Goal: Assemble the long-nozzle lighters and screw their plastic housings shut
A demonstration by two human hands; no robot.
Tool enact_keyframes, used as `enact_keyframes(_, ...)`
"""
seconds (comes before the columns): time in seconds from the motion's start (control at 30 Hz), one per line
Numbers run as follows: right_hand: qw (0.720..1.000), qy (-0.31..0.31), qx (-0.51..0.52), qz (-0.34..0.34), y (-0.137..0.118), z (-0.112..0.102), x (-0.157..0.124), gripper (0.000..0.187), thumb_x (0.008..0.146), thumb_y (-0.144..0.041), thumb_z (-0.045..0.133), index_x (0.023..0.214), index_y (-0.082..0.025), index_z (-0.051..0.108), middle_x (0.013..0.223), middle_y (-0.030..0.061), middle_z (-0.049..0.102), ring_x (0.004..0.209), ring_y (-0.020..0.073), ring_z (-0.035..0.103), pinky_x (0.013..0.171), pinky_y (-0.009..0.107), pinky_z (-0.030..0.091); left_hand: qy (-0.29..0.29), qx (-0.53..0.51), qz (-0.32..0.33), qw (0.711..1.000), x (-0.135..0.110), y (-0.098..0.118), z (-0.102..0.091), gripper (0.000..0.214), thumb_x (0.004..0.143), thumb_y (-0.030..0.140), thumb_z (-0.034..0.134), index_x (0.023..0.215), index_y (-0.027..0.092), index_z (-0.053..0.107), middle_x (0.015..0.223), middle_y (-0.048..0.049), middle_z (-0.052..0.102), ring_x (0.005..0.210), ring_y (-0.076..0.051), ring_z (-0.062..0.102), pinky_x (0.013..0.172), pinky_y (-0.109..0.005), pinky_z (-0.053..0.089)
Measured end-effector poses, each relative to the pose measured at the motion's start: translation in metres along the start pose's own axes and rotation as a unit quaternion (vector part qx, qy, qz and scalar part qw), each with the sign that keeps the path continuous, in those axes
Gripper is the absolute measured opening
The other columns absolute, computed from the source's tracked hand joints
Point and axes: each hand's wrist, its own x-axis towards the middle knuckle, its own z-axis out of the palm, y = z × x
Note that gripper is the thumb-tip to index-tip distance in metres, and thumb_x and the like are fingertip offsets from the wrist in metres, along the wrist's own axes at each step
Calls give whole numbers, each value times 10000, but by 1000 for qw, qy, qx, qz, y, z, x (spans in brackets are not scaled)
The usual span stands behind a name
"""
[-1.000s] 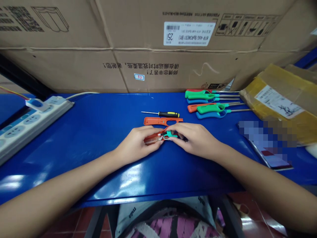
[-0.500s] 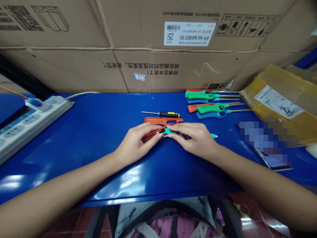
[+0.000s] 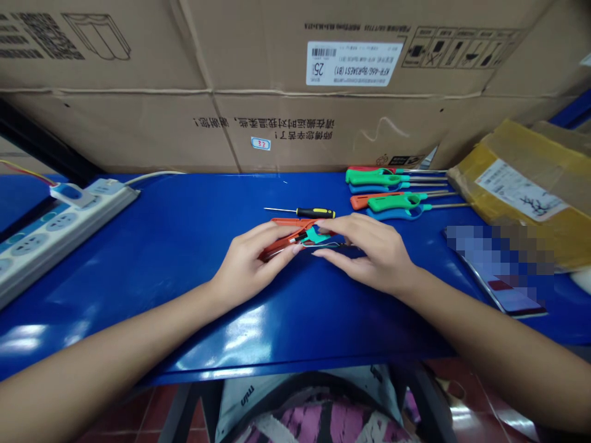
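My left hand (image 3: pixel 252 255) is closed around the handle of an orange lighter shell (image 3: pixel 273 249), thumb on the near side and fingers over the far side. In this shell sit a teal trigger (image 3: pixel 317 235), a small black part and thin wires. My right hand (image 3: pixel 376 252) arches over the lighter's front end, thumb and index finger apart, the index fingertip by the trigger. Whether its other fingers touch the lighter is hidden. Just behind lies a second orange shell half (image 3: pixel 286 221), mostly covered by my hands. Beyond it rests a black and yellow screwdriver (image 3: pixel 315 213).
Several assembled lighters (image 3: pixel 385 202) lie at the back right, beside a taped carton (image 3: pixel 521 178). A phone (image 3: pixel 501 277) lies in front of that carton. On the left is a power strip (image 3: pixel 60 227) with a plug in it. A large cardboard box (image 3: pixel 277 111) walls off the back.
My right thumb and index finger have spread apart, and the hand has shifted slightly right. More of the teal trigger and wires shows. My left hand keeps its hold on the orange shell.
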Motion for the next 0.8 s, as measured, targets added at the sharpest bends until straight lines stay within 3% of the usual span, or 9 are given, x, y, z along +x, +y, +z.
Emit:
enact_keyframes(0.17,996,39,31,80,5,-4,6,384,877,-343,742,1232,-222,661,1172,112,723,1031,253,677,891,410,560,11,-9,22,1000,0,-1,0,275,953,224,663,1218,156,695,1153,-102,743,1022,-187,703,922,-282,557)
enact_keyframes(0.33,978,-47,135,149,11,0,6,137,881,-324,726,952,-207,728,885,49,754,814,203,679,800,362,532,-8,-19,49,999,-1,-2,0,281,930,213,692,1206,160,706,1131,-105,753,997,-188,715,899,-279,579)
enact_keyframes(0.43,966,-83,155,188,12,3,5,123,896,-303,684,867,-187,715,846,41,746,772,179,667,764,321,516,-18,-23,44,999,0,-5,0,287,927,222,696,1207,157,709,1134,-112,754,1014,-192,714,924,-292,579)
enact_keyframes(0.5,955,-92,176,218,13,4,5,146,889,-321,678,854,-183,711,854,42,752,791,181,672,762,312,518,-30,-37,17,999,0,-7,0,305,926,254,696,1219,168,710,1157,-118,749,1030,-207,714,923,-313,587)
enact_keyframes(0.57,942,-98,196,254,16,4,5,186,875,-360,688,864,-178,720,867,44,759,811,191,677,766,316,517,-57,-91,-34,994,0,-9,0,358,926,292,689,1265,177,693,1148,-120,750,926,-202,737,820,-307,618)
enact_keyframes(0.67,925,-123,216,286,23,4,5,264,863,-426,693,857,-165,736,821,37,745,769,186,659,710,306,495,-109,-204,-133,964,1,-11,1,451,929,318,676,1348,153,641,931,-93,778,664,-161,722,638,-276,620)
enact_keyframes(0.8,924,-136,221,281,26,5,4,272,876,-428,680,891,-165,748,865,47,759,798,189,671,737,308,500,-106,-274,-213,932,4,-15,1,481,870,340,753,1287,111,682,731,-56,757,627,-171,717,655,-296,627)
